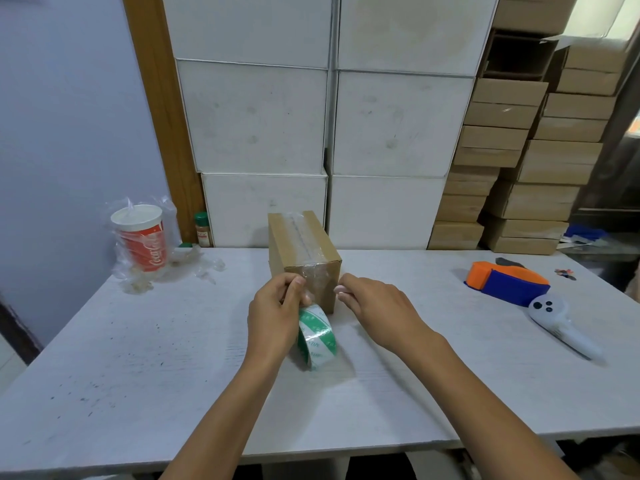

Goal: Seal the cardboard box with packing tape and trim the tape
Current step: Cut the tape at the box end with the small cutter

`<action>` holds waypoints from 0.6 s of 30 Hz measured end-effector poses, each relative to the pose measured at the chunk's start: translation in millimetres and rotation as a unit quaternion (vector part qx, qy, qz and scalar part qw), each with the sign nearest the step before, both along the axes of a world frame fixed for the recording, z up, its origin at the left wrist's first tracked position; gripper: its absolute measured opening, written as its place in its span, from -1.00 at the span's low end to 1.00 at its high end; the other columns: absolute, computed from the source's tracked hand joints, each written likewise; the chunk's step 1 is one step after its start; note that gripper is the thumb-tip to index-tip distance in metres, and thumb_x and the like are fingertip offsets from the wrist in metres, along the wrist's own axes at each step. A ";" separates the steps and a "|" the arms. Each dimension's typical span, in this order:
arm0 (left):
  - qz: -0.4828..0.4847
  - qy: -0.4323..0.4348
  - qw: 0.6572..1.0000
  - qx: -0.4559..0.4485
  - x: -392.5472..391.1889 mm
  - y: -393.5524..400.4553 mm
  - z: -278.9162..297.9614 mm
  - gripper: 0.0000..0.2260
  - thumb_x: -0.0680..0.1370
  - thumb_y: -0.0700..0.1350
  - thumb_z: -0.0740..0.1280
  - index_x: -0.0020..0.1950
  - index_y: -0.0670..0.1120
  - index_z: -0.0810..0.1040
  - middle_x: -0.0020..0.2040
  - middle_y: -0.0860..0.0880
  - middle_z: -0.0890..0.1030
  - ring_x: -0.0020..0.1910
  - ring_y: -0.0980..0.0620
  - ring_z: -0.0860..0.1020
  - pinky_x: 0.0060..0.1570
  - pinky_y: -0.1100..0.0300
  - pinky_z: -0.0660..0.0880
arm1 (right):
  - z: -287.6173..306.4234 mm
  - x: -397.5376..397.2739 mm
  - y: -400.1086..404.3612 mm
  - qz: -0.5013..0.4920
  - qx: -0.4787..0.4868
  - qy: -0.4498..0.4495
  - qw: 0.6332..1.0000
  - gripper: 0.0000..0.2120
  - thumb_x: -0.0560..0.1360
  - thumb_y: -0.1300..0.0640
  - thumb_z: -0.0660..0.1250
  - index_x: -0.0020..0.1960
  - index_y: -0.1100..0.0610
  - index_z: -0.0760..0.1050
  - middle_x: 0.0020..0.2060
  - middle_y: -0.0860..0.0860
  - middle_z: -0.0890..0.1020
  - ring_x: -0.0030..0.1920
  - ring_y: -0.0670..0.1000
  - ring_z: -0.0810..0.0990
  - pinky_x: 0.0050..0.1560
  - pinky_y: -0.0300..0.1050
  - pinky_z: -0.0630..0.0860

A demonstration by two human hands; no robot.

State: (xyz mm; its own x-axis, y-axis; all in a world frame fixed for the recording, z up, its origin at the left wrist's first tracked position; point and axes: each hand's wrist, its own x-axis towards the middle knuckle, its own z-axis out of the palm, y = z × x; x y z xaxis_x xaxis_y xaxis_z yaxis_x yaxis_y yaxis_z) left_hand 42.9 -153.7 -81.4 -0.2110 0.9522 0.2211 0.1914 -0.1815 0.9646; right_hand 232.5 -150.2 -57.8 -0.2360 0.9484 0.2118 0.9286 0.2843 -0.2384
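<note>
Both hands (pixel 322 306) at box (pixel 304 258) front edge — bare table (pixel 138 375) around.

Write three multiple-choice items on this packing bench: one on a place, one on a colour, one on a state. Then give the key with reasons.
1. Where does the orange and blue tape dispenser lie?
A. On the table, right of the cardboard box
B. On top of the box
C. Beside the red cup

2. What colours are on the core of the tape roll?
A. Red and white
B. Green and white
C. Plain brown

3. What is the state of the box's top seam?
A. Flaps standing open
B. Bare, no tape
C. Covered by clear tape

Key: 1 A, it sits far right on the table, apart from the box. 2 B, green stripes show beside the left hand. 3 C, a glossy strip runs along the top and down the near face.
</note>
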 end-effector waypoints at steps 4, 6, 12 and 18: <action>-0.015 -0.009 1.000 0.013 -3.1 -4.3 0.4 -0.82 0.71 0.00 0.34 -0.06 0.14 0.65 -0.20 -0.03 0.77 -0.16 0.00 0.75 -0.02 -0.12 0.69 | -2.6 -3.7 -1.3 0.004 0.003 0.015 1.000 -0.82 0.75 -0.07 0.16 0.16 -0.02 0.48 0.20 -0.15 0.71 0.11 0.12 0.68 0.01 0.06 0.59; -0.029 -0.013 0.999 0.010 -7.1 -6.9 -1.5 -0.88 0.70 0.00 0.36 -0.01 0.15 0.65 -0.16 0.01 0.77 -0.13 0.08 0.75 -0.09 0.00 0.67 | -3.4 -6.3 -1.4 0.009 0.004 0.022 1.000 -0.82 0.74 -0.07 0.16 0.15 -0.02 0.48 0.18 -0.14 0.72 0.10 0.13 0.68 0.02 0.08 0.60; -0.077 -0.055 0.995 -0.028 -34.6 -19.2 -7.7 -0.75 0.64 -0.16 0.46 0.23 0.15 0.60 -0.06 0.12 0.79 0.00 0.19 0.75 -0.12 0.38 0.64 | -9.6 -4.1 0.2 0.009 -0.005 0.049 0.999 -0.81 0.75 -0.07 0.15 0.12 0.00 0.47 0.17 -0.18 0.70 0.08 0.08 0.66 -0.07 0.01 0.51; -0.073 -0.078 0.994 -0.032 -62.5 -33.6 -14.3 -0.49 0.61 -0.18 0.50 0.43 0.25 0.47 -0.03 -0.01 0.83 0.02 0.17 0.78 -0.05 0.33 0.62 | -20.6 -7.9 -2.3 0.015 -0.011 0.080 0.997 -0.84 0.75 -0.08 0.15 0.08 -0.05 0.43 0.17 -0.19 0.71 0.11 0.07 0.67 0.04 0.07 0.60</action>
State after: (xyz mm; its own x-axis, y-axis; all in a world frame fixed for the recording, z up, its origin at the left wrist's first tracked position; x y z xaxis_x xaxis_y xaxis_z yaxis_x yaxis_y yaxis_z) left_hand -19.7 -187.3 -95.7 -0.0959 0.9863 0.1340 0.0149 -0.1332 0.9910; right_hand 224.6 -152.4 -78.4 -0.2293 0.9464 0.2275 0.8692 0.3043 -0.3898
